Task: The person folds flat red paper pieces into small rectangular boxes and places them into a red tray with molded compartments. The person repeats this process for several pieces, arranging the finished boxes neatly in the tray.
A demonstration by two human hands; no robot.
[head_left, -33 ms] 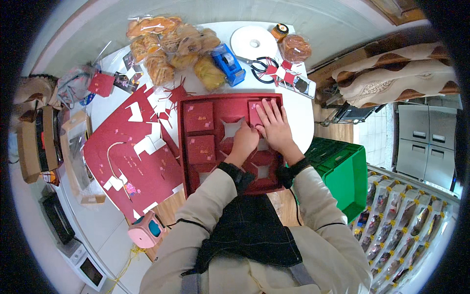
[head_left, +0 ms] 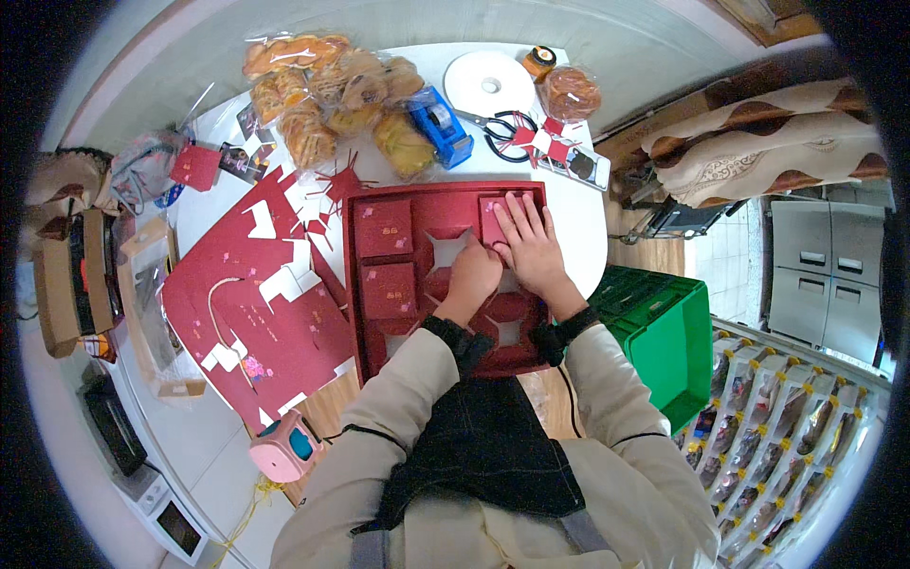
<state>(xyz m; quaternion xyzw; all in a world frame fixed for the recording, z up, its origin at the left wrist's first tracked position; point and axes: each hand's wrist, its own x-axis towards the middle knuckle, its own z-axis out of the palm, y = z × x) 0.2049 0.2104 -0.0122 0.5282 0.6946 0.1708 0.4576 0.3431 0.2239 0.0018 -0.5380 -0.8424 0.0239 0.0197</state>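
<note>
A shallow red box (head_left: 353,284) with a divider insert (head_left: 464,228) lies on the table in front of me. Two small square red boxes, one far left (head_left: 386,228) and one below it (head_left: 390,290), sit in its left compartments. Another small red box (head_left: 490,211) is in the far right corner, partly covered by my right hand (head_left: 531,245), which rests flat on it with fingers stretched out. My left hand (head_left: 472,277) is closed over the middle of the insert, its fingers curled beside my right thumb. Whatever it grips is hidden.
Beyond the box lie bagged breads (head_left: 332,95), a blue tape dispenser (head_left: 441,128), a white roll (head_left: 490,85), scissors (head_left: 502,133) and a phone (head_left: 588,169). Red cardboard sheets (head_left: 256,313) spread to the left. A green crate (head_left: 673,351) stands at the right.
</note>
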